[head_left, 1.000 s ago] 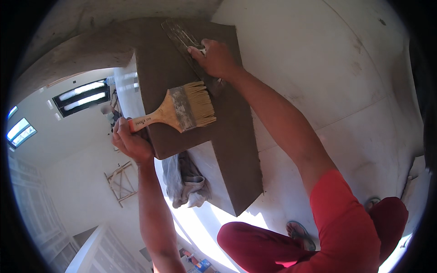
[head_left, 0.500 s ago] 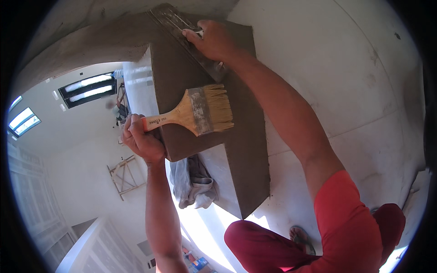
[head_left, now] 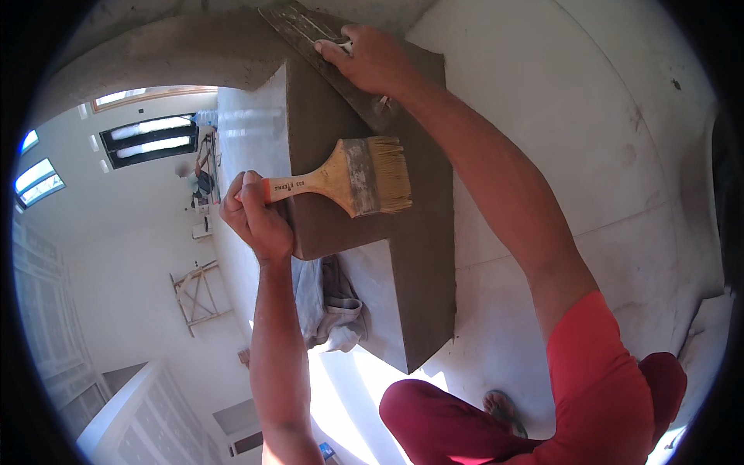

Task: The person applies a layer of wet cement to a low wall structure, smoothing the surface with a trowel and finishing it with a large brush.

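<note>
My left hand is closed around the handle of a wide paintbrush. The brush has pale bristles, a mortar-smeared metal band and a wooden handle with a reddish end. It is held over a stepped surface coated in smooth brown mortar; whether the bristles touch it I cannot tell. Farther off, my right hand grips the handle of a long rectangular plastering trowel. The trowel's blade lies slantwise against the brown coat, and my fingers partly cover its handle.
A crumpled grey cloth lies beside the step's pale face. Pale wall panels border the mortar on the right. At left, another person is at a distance, near a wooden frame. My foot shows below.
The view has shifted slightly, so the step's corner sits higher and farther right. The brush shows a little farther right and up. Both hands keep their grips; the trowel has barely moved.
</note>
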`<state>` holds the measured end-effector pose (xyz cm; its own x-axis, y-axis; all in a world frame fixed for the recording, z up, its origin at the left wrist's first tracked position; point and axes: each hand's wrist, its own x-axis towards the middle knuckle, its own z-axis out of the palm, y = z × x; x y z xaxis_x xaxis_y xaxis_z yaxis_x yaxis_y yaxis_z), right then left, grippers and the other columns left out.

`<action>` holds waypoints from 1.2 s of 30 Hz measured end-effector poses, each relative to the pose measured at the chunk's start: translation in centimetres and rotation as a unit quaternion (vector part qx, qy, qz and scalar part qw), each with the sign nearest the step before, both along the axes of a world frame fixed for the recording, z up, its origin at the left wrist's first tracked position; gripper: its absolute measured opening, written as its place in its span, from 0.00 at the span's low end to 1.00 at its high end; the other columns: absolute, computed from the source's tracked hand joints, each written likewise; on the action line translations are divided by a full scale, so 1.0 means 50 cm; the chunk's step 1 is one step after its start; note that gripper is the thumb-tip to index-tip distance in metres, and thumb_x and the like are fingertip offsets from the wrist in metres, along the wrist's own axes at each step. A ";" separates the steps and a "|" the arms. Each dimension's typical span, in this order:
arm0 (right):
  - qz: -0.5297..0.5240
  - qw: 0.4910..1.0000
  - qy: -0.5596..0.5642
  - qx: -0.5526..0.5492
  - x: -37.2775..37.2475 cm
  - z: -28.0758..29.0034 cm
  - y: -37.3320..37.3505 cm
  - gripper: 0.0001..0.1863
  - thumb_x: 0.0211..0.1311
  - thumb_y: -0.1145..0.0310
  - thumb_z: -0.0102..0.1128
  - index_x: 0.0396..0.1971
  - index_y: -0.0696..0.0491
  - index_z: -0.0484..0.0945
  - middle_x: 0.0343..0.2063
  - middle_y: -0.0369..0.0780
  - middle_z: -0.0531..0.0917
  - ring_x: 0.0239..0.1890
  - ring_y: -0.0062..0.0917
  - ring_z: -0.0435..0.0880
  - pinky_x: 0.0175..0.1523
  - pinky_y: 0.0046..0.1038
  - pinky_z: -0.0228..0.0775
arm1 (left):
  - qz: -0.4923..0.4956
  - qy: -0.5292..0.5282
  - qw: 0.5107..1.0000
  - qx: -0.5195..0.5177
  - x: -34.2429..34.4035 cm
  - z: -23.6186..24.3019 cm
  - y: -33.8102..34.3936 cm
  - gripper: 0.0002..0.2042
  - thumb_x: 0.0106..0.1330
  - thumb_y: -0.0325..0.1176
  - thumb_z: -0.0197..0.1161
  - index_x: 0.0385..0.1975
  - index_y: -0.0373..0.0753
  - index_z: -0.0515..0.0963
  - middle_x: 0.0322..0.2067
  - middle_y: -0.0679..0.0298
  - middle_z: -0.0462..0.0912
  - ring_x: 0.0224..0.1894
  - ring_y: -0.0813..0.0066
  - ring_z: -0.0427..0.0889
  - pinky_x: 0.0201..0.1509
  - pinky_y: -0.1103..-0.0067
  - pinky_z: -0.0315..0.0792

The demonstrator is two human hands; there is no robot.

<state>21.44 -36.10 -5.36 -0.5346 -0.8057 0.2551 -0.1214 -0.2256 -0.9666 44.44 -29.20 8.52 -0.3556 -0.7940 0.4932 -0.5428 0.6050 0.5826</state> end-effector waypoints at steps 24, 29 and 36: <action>-0.028 0.979 0.200 -0.042 -0.046 0.047 -0.021 0.35 0.68 0.39 0.60 0.36 0.65 0.80 0.27 0.58 0.82 0.32 0.48 0.85 0.43 0.43 0.75 | 0.000 -0.011 1.000 -0.016 -0.004 0.024 0.018 0.20 0.69 0.33 0.58 0.16 0.31 0.62 0.13 0.55 0.60 0.17 0.66 0.58 0.24 0.66 0.57; 0.039 0.989 0.035 0.135 0.076 -0.218 0.128 0.30 0.73 0.46 0.58 0.31 0.64 0.74 0.24 0.53 0.78 0.31 0.36 0.79 0.42 0.39 0.72 | -0.004 0.018 1.000 -0.012 -0.005 0.022 0.020 0.20 0.69 0.35 0.58 0.17 0.30 0.62 0.14 0.53 0.59 0.18 0.65 0.58 0.26 0.66 0.58; 0.026 0.979 -0.161 0.125 0.334 -0.316 0.356 0.13 0.75 0.67 0.55 0.43 0.64 0.79 0.39 0.48 0.87 0.42 0.30 0.85 0.51 0.33 0.75 | -0.002 0.006 1.000 -0.013 0.001 0.008 0.012 0.20 0.69 0.35 0.57 0.18 0.30 0.62 0.15 0.54 0.59 0.19 0.67 0.59 0.26 0.66 0.58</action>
